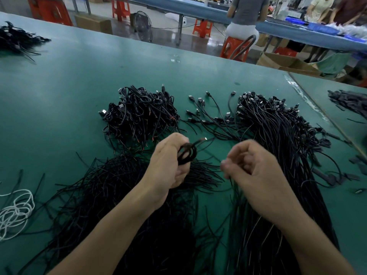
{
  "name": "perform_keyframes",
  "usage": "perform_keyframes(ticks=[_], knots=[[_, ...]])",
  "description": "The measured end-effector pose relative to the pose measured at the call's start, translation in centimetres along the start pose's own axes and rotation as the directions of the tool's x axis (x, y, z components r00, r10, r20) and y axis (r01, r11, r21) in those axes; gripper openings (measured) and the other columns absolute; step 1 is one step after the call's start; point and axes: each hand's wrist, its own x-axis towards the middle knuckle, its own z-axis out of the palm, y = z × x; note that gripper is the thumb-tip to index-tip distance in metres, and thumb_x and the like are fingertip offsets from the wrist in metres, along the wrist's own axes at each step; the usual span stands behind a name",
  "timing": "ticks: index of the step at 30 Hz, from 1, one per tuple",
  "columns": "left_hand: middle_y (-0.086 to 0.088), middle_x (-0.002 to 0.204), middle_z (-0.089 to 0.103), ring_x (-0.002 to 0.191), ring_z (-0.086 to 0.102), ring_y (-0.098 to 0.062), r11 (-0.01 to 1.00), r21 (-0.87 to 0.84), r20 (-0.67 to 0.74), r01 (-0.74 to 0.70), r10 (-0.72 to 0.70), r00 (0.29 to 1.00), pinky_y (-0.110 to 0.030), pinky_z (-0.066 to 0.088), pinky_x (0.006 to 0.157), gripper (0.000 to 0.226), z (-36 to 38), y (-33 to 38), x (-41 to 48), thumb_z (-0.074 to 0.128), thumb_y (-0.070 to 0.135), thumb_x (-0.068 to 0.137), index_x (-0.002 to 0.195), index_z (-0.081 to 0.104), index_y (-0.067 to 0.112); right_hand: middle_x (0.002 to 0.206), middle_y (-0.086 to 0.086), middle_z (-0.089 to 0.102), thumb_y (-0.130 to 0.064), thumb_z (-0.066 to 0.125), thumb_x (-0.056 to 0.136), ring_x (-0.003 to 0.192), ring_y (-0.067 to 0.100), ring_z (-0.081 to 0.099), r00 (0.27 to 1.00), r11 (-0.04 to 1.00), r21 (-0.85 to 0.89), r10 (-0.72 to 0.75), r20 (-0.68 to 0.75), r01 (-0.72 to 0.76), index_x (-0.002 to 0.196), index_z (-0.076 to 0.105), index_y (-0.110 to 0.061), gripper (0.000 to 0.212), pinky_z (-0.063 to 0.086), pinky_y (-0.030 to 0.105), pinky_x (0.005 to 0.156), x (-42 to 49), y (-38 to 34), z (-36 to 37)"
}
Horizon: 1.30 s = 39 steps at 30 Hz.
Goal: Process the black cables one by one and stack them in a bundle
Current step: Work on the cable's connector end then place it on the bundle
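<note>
My left hand point(168, 161) is curled round a coiled cable point(187, 152), fingers and thumb wrapped tight over the loops so they cannot spring open; its plug point(203, 139) sticks out past my knuckles, pointing away from me. I hold it up off the table point(79, 86), between my two hands, where the other hand can get at it.

My right hand point(256, 167) sits just beside the coil, apart from it; the fingers are curled in with thumb and forefinger tips drawn together; they are blurred, and I cannot tell whether they pinch one of the thin strands point(119, 185) or nothing at all. Those strands lie spread under my left wrist and run across below my right fingertips, close enough to pick one without reaching; I judge they are for tying.

Beyond my left knuckles is the heap of coiled cables point(141, 112), where this one belongs once bound; beyond and under my right hand lie the straight cables point(282, 139), plugs at the far end, waiting their turn. A white cord point(15, 211) lies far out past my left forearm.
</note>
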Motion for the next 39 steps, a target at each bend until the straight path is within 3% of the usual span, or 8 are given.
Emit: perform_keyframes(ticks=[4, 10, 13, 18, 24, 29, 34, 39], knots=[[0.011, 0.051, 0.052, 0.036, 0.043, -0.001, 0.997, 0.06, 0.144, -0.039, 0.03, 0.989, -0.011, 0.031, 0.034, 0.014, 1.3, 0.0, -0.9, 0.044, 0.012, 0.099, 0.089, 0.054, 0.013, 0.075, 0.003, 0.068, -0.002, 0.067, 0.09, 0.058, 0.013, 0.067, 0.996, 0.933, 0.354, -0.036, -0.082, 0.063, 0.079, 0.053, -0.025, 0.029, 0.048, 0.016, 0.053, 0.1, -1.9, 2.0], [0.009, 0.078, 0.076, 0.073, 0.07, 0.001, 0.992, 0.038, 0.198, -0.117, 0.108, 0.974, -0.013, 0.054, 0.063, 0.045, 1.6, -0.3, -1.1, 0.042, 0.03, 0.106, 0.082, 0.08, 0.032, 0.086, -0.008, 0.07, 0.003, 0.062, 0.077, 0.076, 0.011, 0.068, 0.988, 0.976, 0.154, -0.155, -0.022, 0.156, 0.079, 0.054, -0.029, 0.033, 0.059, 0.031, 0.067, -0.5, -2.6, 2.5], [0.009, 0.064, 0.072, 0.058, 0.067, 0.001, 0.986, 0.028, 0.078, -0.162, 0.16, 0.984, -0.01, 0.049, 0.051, 0.055, 1.7, -0.2, -1.0, 0.035, 0.033, 0.106, 0.075, 0.08, 0.025, 0.085, -0.005, 0.07, 0.0, 0.072, 0.082, 0.076, 0.018, 0.067, 0.99, 0.986, 0.09, -0.138, -0.025, 0.14, 0.084, 0.06, -0.029, 0.031, 0.058, 0.035, 0.067, -0.6, -2.5, 2.2], [0.008, 0.038, 0.05, 0.031, 0.041, -0.002, 0.985, -0.016, -0.016, -0.171, 0.171, 0.985, -0.011, 0.032, 0.037, 0.062, 1.6, -0.3, -0.6, 0.031, 0.04, 0.107, 0.087, 0.072, -0.001, 0.075, -0.014, 0.07, -0.01, 0.076, 0.084, 0.067, 0.002, 0.065, 0.996, 0.994, 0.096, -0.039, -0.076, 0.046, 0.082, 0.068, -0.028, 0.019, 0.048, 0.01, 0.061, -1.2, -2.3, 3.3], [0.001, 0.041, 0.037, 0.034, 0.028, -0.01, 0.988, 0.043, -0.104, -0.15, 0.154, 0.983, -0.022, 0.025, 0.038, 0.072, 0.9, -1.1, 0.0, 0.029, 0.056, 0.104, 0.072, 0.076, 0.013, 0.084, -0.018, 0.056, -0.021, 0.065, 0.092, 0.082, 0.003, 0.057, 0.979, 0.95, -0.274, -0.18, -0.092, 0.149, 0.087, 0.067, -0.027, 0.007, 0.044, 0.009, 0.07, -2.0, -2.1, 4.3], [0.003, 0.045, 0.037, 0.04, 0.028, -0.012, 0.972, 0.153, -0.069, -0.177, 0.19, 0.979, -0.025, 0.024, 0.045, 0.068, 0.9, -1.7, 0.3, 0.037, 0.052, 0.104, 0.051, 0.05, 0.01, 0.09, -0.004, 0.051, -0.011, 0.064, 0.091, 0.082, 0.014, 0.048, 0.888, 0.616, -0.666, -0.429, 0.165, 0.421, 0.094, 0.064, -0.016, 0.006, 0.048, 0.027, 0.071, -1.9, -2.7, 3.9], [-0.005, 0.056, 0.033, 0.045, 0.02, -0.016, 0.989, 0.126, 0.131, 0.07, -0.087, 0.988, -0.026, 0.018, 0.043, 0.056, 0.6, -1.7, 0.1, 0.046, 0.047, 0.103, 0.062, 0.057, 0.01, 0.1, 0.001, 0.059, -0.005, 0.067, 0.086, 0.093, 0.019, 0.051, 0.783, 0.43, -0.702, -0.547, 0.298, 0.568, 0.091, 0.064, -0.013, 0.01, 0.038, 0.031, 0.079, -1.5, -2.9, 2.9], [0.004, 0.048, 0.037, 0.035, 0.024, -0.008, 0.946, 0.11, 0.255, 0.307, -0.325, 0.911, -0.014, 0.019, 0.037, 0.059, 0.6, -2.0, -0.1, 0.042, 0.047, 0.103, 0.048, 0.049, 0.025, 0.09, -0.006, 0.058, -0.014, 0.058, 0.093, 0.084, 0.014, 0.053, 0.887, 0.683, -0.568, -0.379, 0.263, 0.46, 0.088, 0.06, -0.019, 0.007, 0.047, 0.031, 0.078, -0.8, -3.1, 2.0]])
